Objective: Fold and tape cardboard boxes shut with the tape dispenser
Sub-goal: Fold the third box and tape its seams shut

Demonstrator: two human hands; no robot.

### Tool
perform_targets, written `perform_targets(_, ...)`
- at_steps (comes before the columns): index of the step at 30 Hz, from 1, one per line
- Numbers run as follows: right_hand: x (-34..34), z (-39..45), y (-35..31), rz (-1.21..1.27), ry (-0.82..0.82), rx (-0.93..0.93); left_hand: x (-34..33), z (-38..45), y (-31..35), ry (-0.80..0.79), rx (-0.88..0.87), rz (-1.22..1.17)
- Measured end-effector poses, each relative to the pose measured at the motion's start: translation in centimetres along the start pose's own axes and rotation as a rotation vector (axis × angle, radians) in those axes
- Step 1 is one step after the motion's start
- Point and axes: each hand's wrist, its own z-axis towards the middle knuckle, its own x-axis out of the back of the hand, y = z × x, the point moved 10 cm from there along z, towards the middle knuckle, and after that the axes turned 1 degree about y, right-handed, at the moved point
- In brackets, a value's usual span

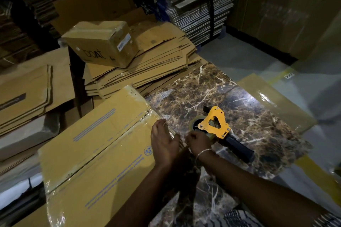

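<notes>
Fingertips of right hand (198, 139) hidden beside tape dispenser (215, 125).

1. The large box (96, 145) lay on the tabletop (249, 116), at its left side.
2. The tape dispenser (219, 129) lay on the tabletop, just right of the box.
3. The left hand (164, 142) rested on the box's right edge; the right hand (198, 139) sat between that edge and the dispenser.
4. Behind the box lay a stack of flat cartons (147, 72), with a small box (103, 42) on top.
5. Further flat cartons (27, 94) lay to the left.
</notes>
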Motion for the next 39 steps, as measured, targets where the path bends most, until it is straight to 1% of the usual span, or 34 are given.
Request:
perform_targets(2,0.5,-0.1,-1.1,0.055,0.071,0.014,-0.2,-0.1,-0.2,-0.013,0.006,0.003)
perform_targets(4,0.6,-0.2,-1.9,0.059,0.086,0.021,-0.2,-0.2,-0.3,-0.020,0.017,0.013)
perform_targets(7,0.2,0.2,-1.5,0.104,0.025,-0.040,-0.1,-0.2,-0.3,-0.015,0.029,0.024)
perform_targets(10,0.1,0.4,-1.2,0.059,-0.006,-0.063,-0.2,-0.1,-0.3,-0.015,0.028,0.019)
perform_targets(14,-0.6,0.4,-0.4,0.041,-0.077,-0.154,-0.3,-0.1,-0.6,-0.018,0.039,0.012)
perform_targets(18,-1.2,-0.6,0.9,0.234,-0.179,-0.392,-0.2,0.0,-0.6,-0.009,0.036,-0.002)
perform_targets(21,-1.4,-1.5,1.0,0.469,-0.220,-0.500,-0.2,0.0,-0.7,-0.006,0.034,0.009)
perform_targets(22,-1.0,-1.6,0.8,0.493,-0.210,-0.492,-0.2,0.0,-0.7,-0.004,0.031,0.011)
perform_targets(24,0.2,-1.2,0.2,0.397,-0.176,-0.399,-0.3,0.0,-0.8,-0.009,0.028,0.010)
perform_targets(26,1.9,-0.5,-0.6,0.176,-0.093,-0.270,-0.4,0.0,-0.8,-0.014,0.025,0.006)
perform_targets(28,2.8,0.0,-1.8,-0.040,-0.025,-0.189,-0.4,-0.1,-0.8,-0.013,0.029,-0.003)
perform_targets(32,2.0,0.6,-5.1,-0.271,-0.031,-0.041,-0.3,-0.1,-0.7,-0.003,0.031,-0.014)
perform_targets(35,1.1,0.8,-6.1,-0.294,-0.077,-0.028,-0.2,-0.1,-0.6,0.000,0.031,-0.023)
perform_targets(39,0.5,0.5,-5.9,-0.260,-0.142,-0.015,-0.1,0.0,-0.6,0.012,0.041,-0.053)
